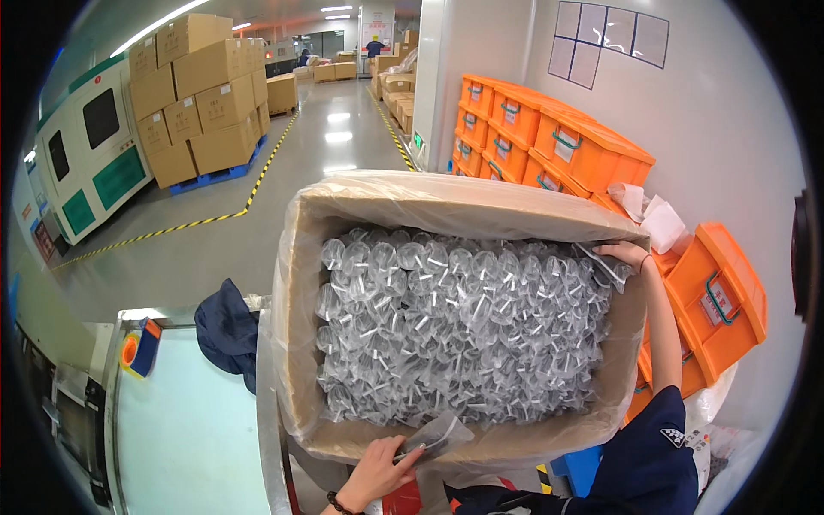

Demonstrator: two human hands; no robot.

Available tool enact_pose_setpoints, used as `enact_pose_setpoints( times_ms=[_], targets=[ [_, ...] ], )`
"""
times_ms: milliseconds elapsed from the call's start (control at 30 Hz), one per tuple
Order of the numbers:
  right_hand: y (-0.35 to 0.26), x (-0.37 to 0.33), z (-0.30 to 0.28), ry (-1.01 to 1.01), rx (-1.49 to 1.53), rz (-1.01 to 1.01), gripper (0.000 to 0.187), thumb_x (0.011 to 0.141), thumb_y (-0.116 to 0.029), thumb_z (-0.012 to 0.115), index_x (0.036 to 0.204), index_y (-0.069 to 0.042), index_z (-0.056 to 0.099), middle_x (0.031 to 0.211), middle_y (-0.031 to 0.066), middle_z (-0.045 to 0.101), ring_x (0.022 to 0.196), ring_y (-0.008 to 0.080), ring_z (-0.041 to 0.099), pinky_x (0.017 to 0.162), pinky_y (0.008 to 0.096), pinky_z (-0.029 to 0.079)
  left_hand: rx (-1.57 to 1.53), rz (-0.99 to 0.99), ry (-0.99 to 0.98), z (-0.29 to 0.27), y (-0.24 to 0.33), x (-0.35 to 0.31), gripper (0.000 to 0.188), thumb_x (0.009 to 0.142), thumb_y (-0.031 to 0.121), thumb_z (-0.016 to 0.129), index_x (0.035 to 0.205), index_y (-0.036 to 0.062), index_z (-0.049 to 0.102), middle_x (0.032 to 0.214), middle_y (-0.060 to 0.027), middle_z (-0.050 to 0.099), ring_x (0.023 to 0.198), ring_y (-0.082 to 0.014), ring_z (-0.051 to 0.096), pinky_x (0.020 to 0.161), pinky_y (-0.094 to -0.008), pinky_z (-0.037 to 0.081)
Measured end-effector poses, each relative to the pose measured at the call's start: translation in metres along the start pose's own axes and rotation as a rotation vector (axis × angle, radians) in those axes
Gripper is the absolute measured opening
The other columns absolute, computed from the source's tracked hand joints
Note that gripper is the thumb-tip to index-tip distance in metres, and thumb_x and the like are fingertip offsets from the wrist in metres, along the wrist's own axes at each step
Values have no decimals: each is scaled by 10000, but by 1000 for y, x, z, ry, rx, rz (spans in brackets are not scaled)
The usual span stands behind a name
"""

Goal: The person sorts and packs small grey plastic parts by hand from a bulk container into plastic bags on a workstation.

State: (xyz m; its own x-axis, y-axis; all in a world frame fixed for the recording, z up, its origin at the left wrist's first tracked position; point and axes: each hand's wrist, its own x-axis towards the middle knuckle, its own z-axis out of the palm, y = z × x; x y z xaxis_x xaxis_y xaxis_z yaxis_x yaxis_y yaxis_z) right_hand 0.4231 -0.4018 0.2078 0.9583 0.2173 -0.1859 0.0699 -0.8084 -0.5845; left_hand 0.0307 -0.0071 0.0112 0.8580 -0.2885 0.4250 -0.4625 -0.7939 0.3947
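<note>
A large cardboard carton [296, 343] lined with thin clear film stands before me, filled with rows of clear plastic pieces [463, 326], each seemingly in a small clear bag. At the near wall, my left hand [380, 472] pinches a clear plastic bag [445, 434] that lies over the rim. What is inside that bag, if anything, I cannot make out. My right hand [625, 253] reaches over the right wall into the far right corner. Its fingers close on another clear plastic bag [608, 270] beside the packed rows.
Orange lidded bins [592, 142] are stacked along the right wall, some tilted. To the left is a pale worktable [189, 412] with a dark blue cap [227, 326] and a tape roll [130, 354]. Beyond, cartons [206, 94] sit on a blue pallet [215, 174] near a yellow-black floor line [257, 184].
</note>
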Motion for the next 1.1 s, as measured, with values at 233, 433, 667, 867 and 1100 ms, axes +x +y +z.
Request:
enact_pose_setpoints(
  times_ms=[233,433,667,867,1100],
  targets=[
    [-2,8,0,108,88,16,612,715,-313,682,1233,-67,468,1230,47,492,1128,134,428,956,265,325,29,-9,-50,-1,-3,-2,487,650,213,680,1101,115,525,1045,-136,462,912,-293,480,788,-385,413],
    [-15,5,3,27,242,202,819,687,-415,691,1337,-89,314,1364,38,339,1246,209,303,1005,379,284,43,-17,-65,-5,-1,-6,533,660,213,675,1157,138,500,1045,-130,456,933,-291,468,805,-385,403],
    [-9,-22,13,-10,68,227,864,672,-388,681,1328,9,281,1339,150,335,1234,271,333,918,417,389,44,-31,-78,-4,-3,-8,687,651,236,691,1275,203,405,1056,-120,453,927,-260,469,832,-356,390],
    [10,-36,39,478,-207,-351,547,640,-187,665,1116,14,484,1031,198,578,956,323,562,850,327,423,57,-24,-76,-3,-5,-7,703,652,251,694,1286,206,391,1058,-122,449,933,-265,468,839,-356,387],
    [13,-84,48,826,-583,-668,386,699,-2,605,1073,-45,523,1187,164,453,1073,347,469,875,387,418,35,-14,-75,-1,-5,-6,700,664,252,686,1292,210,378,1045,-119,446,920,-263,467,835,-356,390]
  ],
)
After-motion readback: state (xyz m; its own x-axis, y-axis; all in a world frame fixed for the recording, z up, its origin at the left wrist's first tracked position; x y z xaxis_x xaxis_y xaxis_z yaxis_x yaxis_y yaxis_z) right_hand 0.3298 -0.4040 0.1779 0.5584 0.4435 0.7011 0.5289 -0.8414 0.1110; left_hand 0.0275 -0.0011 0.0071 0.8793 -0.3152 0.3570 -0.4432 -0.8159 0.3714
